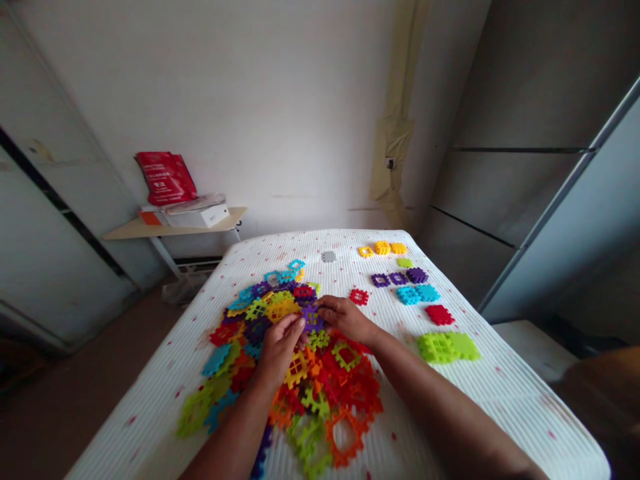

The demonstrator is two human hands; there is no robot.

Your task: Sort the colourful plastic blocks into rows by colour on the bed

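Head view: left hand (283, 339) and right hand (346, 317) pinch 1 purple window tile (313, 319); colour-grouped tiles (417, 293) lie rightward, unsorted pile (297, 369) beneath.

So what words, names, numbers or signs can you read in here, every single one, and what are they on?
There are none I can read for sure.
Red bag: white writing on the front, too blurred to read.
White box: a small dark mark on its side, too small to read.
Purple piece at the hands: no writing that I can make out.
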